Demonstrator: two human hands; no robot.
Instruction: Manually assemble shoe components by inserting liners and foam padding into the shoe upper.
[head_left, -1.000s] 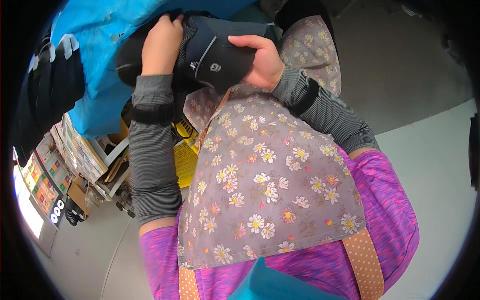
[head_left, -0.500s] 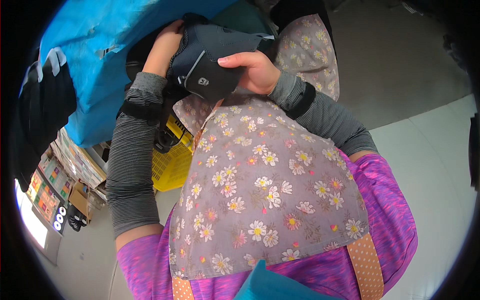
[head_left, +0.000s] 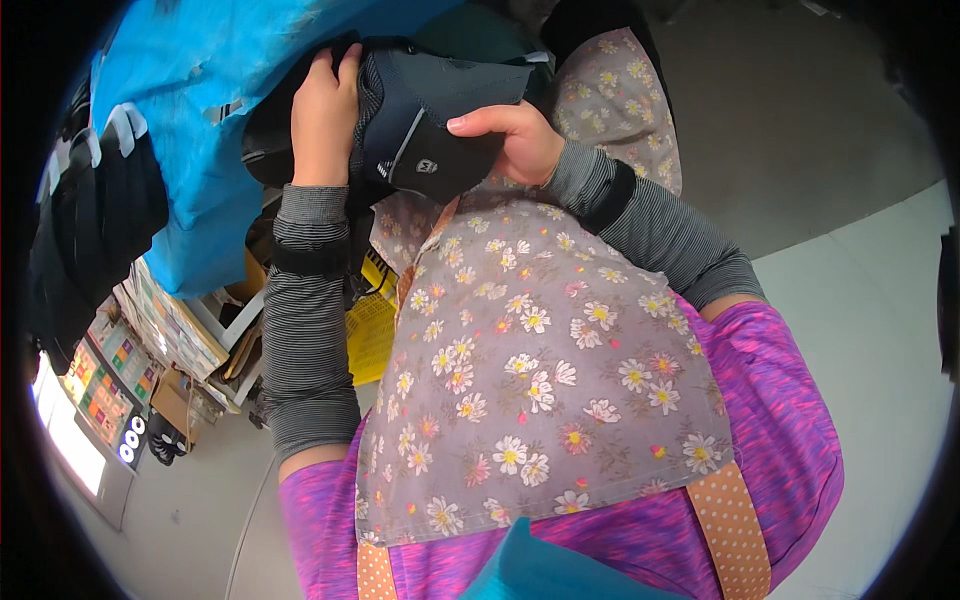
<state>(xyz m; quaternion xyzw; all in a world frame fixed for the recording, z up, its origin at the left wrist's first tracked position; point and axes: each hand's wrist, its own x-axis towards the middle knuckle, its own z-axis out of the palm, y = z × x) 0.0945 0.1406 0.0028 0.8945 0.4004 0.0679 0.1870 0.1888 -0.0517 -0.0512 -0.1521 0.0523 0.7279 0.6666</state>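
Note:
Above my lap I hold a dark sewn fabric piece [head_left: 440, 120] in navy and black, with a grey piping line and a small pale emblem; its exact kind does not show. My right hand [head_left: 525, 145] pinches its right side, thumb on top and fingers hidden underneath. At the left edge, my left hand [head_left: 326, 115] lies along black material [head_left: 275, 125], its fingertips bent over the far side. Whatever is under those fingertips is out of sight. A flowered apron [head_left: 540, 390] covers my lap just below the piece.
Blue sheeting [head_left: 190, 150] covers something at the far left. Black strips with pale ends [head_left: 110, 200] hang over its side. Beside my left forearm is a yellow basket [head_left: 370, 340]. Boxes and papers [head_left: 175, 320] are stacked further left, on the pale floor [head_left: 200, 500] side.
My left hand has shifted from the piece's upper left edge onto the black material, and its forearm has swung right. The fabric piece has moved slightly right; my right hand keeps its pinch.

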